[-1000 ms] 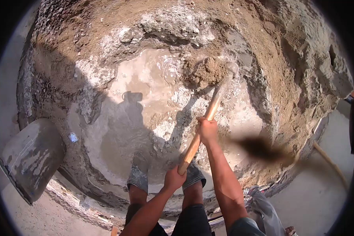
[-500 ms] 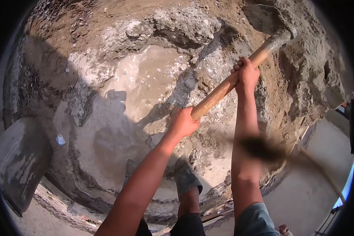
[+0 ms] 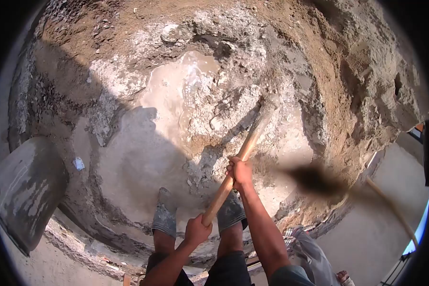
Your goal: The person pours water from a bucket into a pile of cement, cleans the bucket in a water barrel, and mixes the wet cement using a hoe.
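My left hand [image 3: 199, 229] is closed around the butt end of a wooden-handled hoe [image 3: 251, 139]. Higher up the same handle, my right hand [image 3: 240, 172] grips it with wrapped fingers. The hoe slants away from me to the upper right, and its head is down in the lumpy wet grey mix [image 3: 224, 119], with the blade hidden. Left of the hoe lies a pool of cloudy grey water [image 3: 143, 138], partly in shadow.
Wet grey boots [image 3: 165, 212] stand at the pool's near edge. Brown sand and gravel [image 3: 143, 14] bank up around it. A dark, mud-streaked tub [image 3: 31, 190] is at the left, near a white scrap [image 3: 78, 163]. A dark blur [image 3: 317, 180] covers part of the right side.
The hoe has swung down from the upper right, and its head has gone into the wet mix. Both my hands have come down closer to my legs, still holding the handle.
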Available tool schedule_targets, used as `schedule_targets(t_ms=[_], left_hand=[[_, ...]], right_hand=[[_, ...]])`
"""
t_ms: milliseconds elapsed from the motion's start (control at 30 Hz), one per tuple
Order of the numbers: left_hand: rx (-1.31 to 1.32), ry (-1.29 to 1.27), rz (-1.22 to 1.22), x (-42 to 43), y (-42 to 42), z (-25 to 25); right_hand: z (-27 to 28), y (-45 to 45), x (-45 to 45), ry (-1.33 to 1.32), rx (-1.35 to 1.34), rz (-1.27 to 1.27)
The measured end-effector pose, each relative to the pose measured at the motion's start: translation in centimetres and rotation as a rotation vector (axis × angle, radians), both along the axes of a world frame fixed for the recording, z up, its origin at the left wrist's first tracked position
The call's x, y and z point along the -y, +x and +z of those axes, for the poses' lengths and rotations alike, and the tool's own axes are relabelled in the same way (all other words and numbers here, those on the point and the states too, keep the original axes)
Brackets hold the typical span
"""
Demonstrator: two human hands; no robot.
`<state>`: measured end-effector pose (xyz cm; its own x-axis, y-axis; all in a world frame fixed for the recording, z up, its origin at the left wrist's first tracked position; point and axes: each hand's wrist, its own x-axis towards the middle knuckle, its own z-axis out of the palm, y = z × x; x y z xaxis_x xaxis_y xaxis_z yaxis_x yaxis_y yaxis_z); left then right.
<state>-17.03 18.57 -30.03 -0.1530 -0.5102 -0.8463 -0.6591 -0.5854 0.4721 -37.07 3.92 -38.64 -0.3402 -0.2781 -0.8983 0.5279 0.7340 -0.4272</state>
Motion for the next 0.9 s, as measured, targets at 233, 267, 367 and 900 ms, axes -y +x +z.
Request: schedule_targets(t_ms=[233, 267, 367, 900], left_hand=[[-0.175, -0.242, 0.01, 1.0, 1.4, -3.5], [-0.19, -0.283, 0.02, 4.7, -0.5, -3.8], [-0.267, -0.375, 0.056, 17.0, -5.3, -5.3], [-0.069, -0.125, 0.225, 7.0, -3.4, -2.6]], right_hand=[[10.1, 1.5, 2.3, -0.337, -0.093, -0.155], [10.7, -0.4, 5.1, -0.409, -0.144, -0.074], [12.4, -4.1, 16.7, -0.564, -0.32, -0.092], [-1.8, -0.8, 11.3, -0.137, -0.023, 0.178]])
